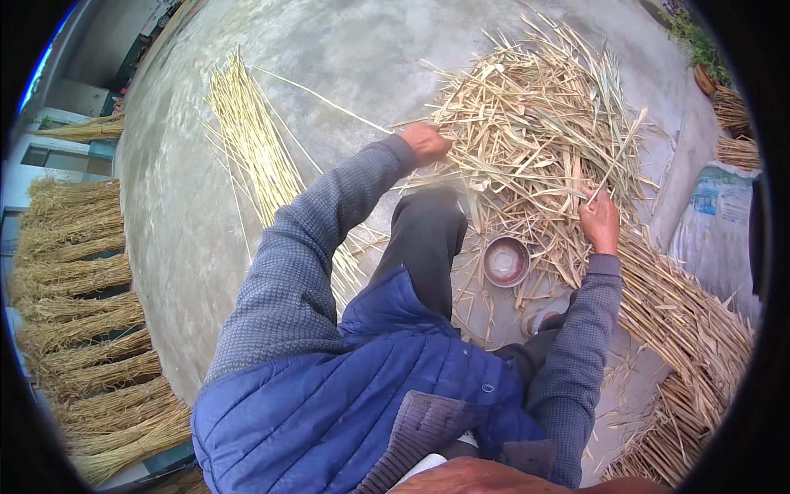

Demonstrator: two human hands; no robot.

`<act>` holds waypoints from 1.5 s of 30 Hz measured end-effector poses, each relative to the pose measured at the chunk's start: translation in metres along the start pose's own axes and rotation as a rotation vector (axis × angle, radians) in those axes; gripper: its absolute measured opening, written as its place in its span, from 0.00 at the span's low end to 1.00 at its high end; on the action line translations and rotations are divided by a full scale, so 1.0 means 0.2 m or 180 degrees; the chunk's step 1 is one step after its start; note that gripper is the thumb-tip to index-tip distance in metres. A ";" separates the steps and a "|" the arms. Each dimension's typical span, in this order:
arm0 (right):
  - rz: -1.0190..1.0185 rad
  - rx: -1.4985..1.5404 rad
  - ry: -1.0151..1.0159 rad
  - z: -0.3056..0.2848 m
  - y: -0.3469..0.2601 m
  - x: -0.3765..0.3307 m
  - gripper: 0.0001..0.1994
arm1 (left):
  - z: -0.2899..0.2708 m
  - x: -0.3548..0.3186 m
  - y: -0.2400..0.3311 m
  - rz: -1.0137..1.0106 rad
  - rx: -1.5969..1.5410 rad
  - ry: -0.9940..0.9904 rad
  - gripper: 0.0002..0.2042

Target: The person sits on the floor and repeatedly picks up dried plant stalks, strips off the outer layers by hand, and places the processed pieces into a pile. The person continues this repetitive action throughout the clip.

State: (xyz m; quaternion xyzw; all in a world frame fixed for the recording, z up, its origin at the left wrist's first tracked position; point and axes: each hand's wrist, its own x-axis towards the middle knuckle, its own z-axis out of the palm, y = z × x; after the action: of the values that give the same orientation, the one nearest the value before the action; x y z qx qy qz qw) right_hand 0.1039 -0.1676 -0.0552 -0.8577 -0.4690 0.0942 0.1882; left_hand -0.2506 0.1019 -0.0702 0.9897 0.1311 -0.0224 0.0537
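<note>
Two bare hands are at work in a loose pile of dry straw (pixel 539 123) that lies on the concrete floor (pixel 189 222) in front of the seated person. The left hand (pixel 428 144) is closed around a long thin stalk (pixel 329 102) at the pile's near-left edge, the stalk running away up and left over the floor. The right hand (pixel 601 221) rests deep in the right side of the pile, fingers curled among husks and stems; whether its grip is truly shut on one piece is hard to tell from this angle. The straw looks pale tan, flat-bladed and splintery, tangled every way. It should be very light, stiff but brittle, apt to snap if bent, and best taken near the thick end of a stem and drawn out lengthwise. A sorted row of clean yellow stalks (pixel 251 144) lies apart to the left. A small round metal bowl (pixel 505 261) sits just beside the person's knee, below the pile. Tied broom-like bundles (pixel 82 329) line the left edge.
</note>
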 end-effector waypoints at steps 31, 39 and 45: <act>0.2663 0.1056 0.2043 -0.39 1.62 -0.51 0.32 | -0.18 0.88 1.12 0.0592 -0.1403 0.0703 0.08; 0.2094 0.3331 0.3057 -0.40 1.73 -0.49 0.33 | 0.08 0.88 1.07 0.0937 -0.0833 -0.0190 0.10; 0.1944 0.4043 0.3022 -0.47 1.65 -0.47 0.29 | 0.05 0.90 1.05 0.0982 -0.0785 -0.0283 0.10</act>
State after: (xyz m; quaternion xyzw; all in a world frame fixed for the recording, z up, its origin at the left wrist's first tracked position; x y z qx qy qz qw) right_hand 0.3381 -0.4308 -0.1058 -0.6268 0.0537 0.0164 0.7771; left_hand -0.0233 -0.0543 -0.0694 0.9820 -0.0228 -0.0414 0.1830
